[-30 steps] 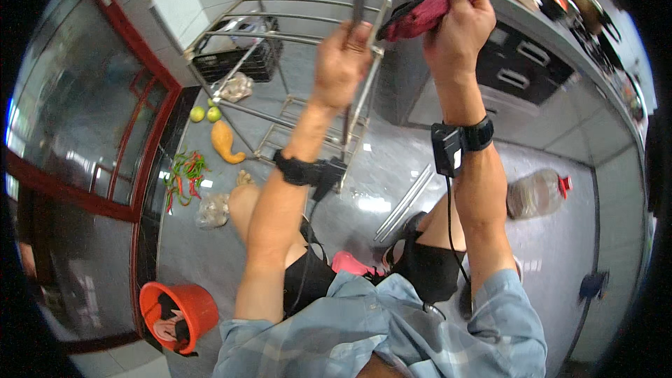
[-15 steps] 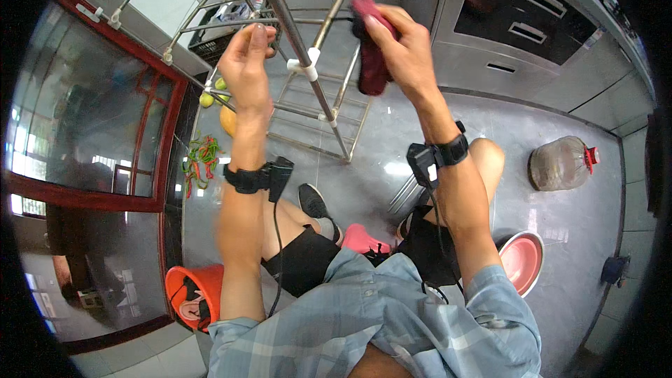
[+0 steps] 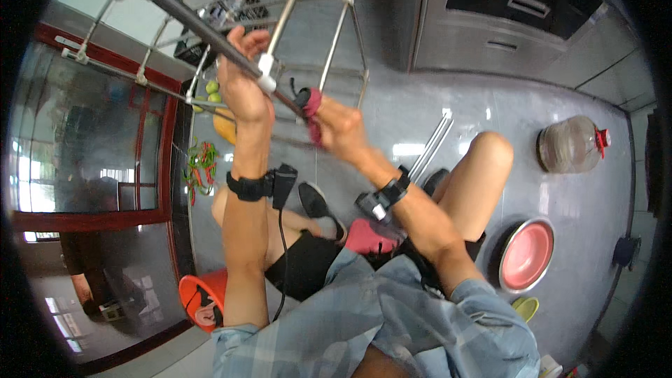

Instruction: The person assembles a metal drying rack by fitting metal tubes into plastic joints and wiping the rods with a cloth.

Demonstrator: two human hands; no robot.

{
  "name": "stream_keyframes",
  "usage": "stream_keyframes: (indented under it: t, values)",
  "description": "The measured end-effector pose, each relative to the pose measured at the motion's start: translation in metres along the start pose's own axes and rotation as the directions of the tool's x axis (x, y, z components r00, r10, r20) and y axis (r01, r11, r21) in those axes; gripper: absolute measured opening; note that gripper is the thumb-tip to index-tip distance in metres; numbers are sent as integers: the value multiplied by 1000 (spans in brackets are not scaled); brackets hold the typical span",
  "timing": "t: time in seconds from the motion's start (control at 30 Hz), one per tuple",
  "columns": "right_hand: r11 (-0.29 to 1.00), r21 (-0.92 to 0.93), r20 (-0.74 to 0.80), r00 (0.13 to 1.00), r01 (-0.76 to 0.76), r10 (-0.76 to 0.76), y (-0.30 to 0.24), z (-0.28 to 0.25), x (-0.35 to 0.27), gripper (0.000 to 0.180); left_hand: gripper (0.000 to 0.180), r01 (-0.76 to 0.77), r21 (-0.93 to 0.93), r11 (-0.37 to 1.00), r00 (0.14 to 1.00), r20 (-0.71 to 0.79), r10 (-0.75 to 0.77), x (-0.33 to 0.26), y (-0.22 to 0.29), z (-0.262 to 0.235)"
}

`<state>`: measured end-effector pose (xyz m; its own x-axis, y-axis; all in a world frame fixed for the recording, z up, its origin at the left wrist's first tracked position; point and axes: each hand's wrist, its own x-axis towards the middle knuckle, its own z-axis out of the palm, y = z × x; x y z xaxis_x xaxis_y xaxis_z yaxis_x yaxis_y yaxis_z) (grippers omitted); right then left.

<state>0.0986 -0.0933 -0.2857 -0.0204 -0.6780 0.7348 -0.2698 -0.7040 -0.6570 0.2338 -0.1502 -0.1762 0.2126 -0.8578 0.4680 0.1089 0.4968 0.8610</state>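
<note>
Our left hand (image 3: 241,87) has its fingers curled shut around the dark rod (image 3: 210,31) of the metal rack (image 3: 329,63), just above a white joint (image 3: 265,82). Our right hand (image 3: 336,129) is closed on a red cloth (image 3: 312,108), pressed against the same rod below that joint. We judge the wiping partway: the cloth sits mid-rod, and the thin chrome bars beyond look untouched. A pink basin (image 3: 526,254) sits well apart on the floor

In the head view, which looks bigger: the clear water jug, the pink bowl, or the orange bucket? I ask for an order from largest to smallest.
1. Clear water jug and pink bowl: they look about alike, so I do not rank them.
2. Orange bucket: smallest as seen, but the person's arm hides part of it.
</note>
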Motion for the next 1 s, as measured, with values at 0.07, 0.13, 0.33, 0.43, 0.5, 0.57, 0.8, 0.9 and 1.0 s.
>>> stream_keyframes:
  t: [0.07,0.13,0.33,0.43,0.5,0.57,0.8,0.9,1.0]
  values:
    - [997,-15,-52,996,-79,78,33,-12,-15,25,49,-5,81,997,997,72,-1,3,7,-3]
    - [894,81,-168,878,-441,448,58,-36,-13,22,49,8,14,1000,998,59,-9,-1,14,-7]
    - [803,132,-142,790,-582,596,80,-51,-25,23,31,302,207,931,949,-159,-272,-36,-41,-80]
    - [968,34,18,969,-247,247,41,-31,2,26,25,55,702,710,994,28,-105,-49,-50,-89]
    - [995,-59,279,956,-78,92,14,-10,11,43,21,-436,845,309,897,434,79,-52,-53,-89]
    - [994,-84,536,838,-74,107,9,5,9,53,20,-402,890,217,908,418,-31,-54,-65,-86]
    - [995,44,435,898,-85,57,15,7,-10,52,29,-383,917,112,924,379,51,-52,-86,-88]
    - [998,31,228,972,48,-54,23,19,-32,53,35,-359,924,130,933,356,48,-58,-87,-88]
    - [996,-45,53,995,83,-81,25,26,-51,49,40,-353,924,144,935,354,18,-59,-85,-83]
